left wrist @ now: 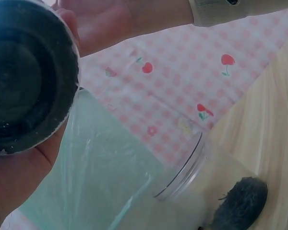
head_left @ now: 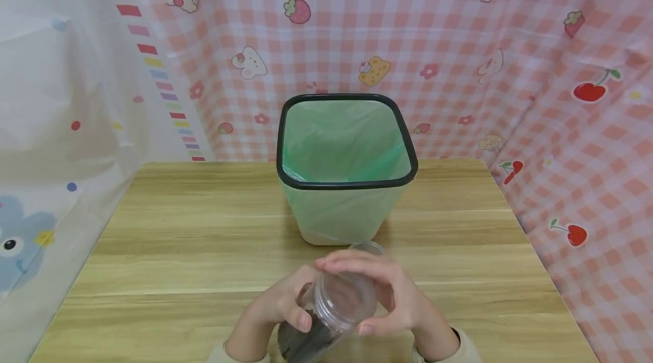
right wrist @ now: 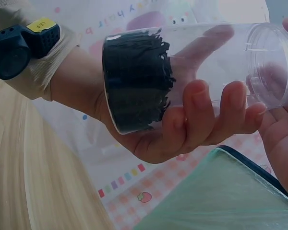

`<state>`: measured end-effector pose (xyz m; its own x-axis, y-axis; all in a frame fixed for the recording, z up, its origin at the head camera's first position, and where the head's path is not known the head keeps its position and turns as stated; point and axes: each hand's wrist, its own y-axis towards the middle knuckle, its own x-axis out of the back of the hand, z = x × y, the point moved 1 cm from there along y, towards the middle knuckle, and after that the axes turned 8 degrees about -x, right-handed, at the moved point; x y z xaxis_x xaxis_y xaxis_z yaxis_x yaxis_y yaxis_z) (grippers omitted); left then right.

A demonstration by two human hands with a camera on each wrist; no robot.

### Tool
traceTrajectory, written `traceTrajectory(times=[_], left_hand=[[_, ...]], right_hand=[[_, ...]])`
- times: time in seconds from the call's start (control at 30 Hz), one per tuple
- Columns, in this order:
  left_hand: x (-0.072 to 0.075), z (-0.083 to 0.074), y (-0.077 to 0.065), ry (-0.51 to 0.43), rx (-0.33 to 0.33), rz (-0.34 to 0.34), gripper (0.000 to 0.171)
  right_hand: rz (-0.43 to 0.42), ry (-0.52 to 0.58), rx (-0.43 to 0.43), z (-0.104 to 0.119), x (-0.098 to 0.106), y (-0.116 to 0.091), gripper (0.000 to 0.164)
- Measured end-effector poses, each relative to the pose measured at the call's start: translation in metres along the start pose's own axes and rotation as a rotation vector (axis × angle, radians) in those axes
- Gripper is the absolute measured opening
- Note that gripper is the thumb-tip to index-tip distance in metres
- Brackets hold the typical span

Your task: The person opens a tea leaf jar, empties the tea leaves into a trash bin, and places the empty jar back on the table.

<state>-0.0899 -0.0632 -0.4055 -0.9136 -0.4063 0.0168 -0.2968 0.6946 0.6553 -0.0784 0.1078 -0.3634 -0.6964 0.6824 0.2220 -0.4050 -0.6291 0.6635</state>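
A clear plastic jar (right wrist: 201,72) lies tilted between the two hands, its mouth end up and to the right in the head view. Black, ragged-edged material (right wrist: 137,79) fills its bottom part; the kind cannot be told. My left hand (head_left: 283,303) grips the jar's body, fingers curled round it. My right hand (head_left: 403,295) curves its fingers and thumb round the clear lid (head_left: 354,295) at the mouth end. Behind the right hand stands a second clear jar (head_left: 368,248), mostly hidden in the head view. The left wrist view shows a dark fuzzy clump (left wrist: 242,203) inside it.
A bin (head_left: 339,221) with a black rim and a pale green liner stands on the wood-grain table (head_left: 204,238), just beyond the hands. Pink checked cloth (head_left: 326,39) hangs behind it and along the right. A white printed cloth (head_left: 51,96) hangs at the left.
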Motion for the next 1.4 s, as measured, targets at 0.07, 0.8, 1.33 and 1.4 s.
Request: traceTrajectory(times=[0.07,0.8,1.33,1.4], left_hand=[[0.0,0.0,0.001,0.006,-0.014,0.016,0.074],[-0.008,-0.002,-0.009,1.172,0.189,-0.531,0.065],[-0.003,-0.013,-0.021,0.75,0.299,-0.347,0.062],[-0.001,-0.013,-0.022,0.668,0.314,-0.314,0.055]], right_hand=[[0.02,0.001,0.013,0.001,0.0,0.001,0.061],[-0.519,-0.352,-0.724,0.008,0.0,-0.012,0.062],[-0.176,-0.235,-0.561,0.009,0.01,-0.015,0.064],[-0.103,-0.215,-0.5,0.009,0.012,-0.016,0.061]])
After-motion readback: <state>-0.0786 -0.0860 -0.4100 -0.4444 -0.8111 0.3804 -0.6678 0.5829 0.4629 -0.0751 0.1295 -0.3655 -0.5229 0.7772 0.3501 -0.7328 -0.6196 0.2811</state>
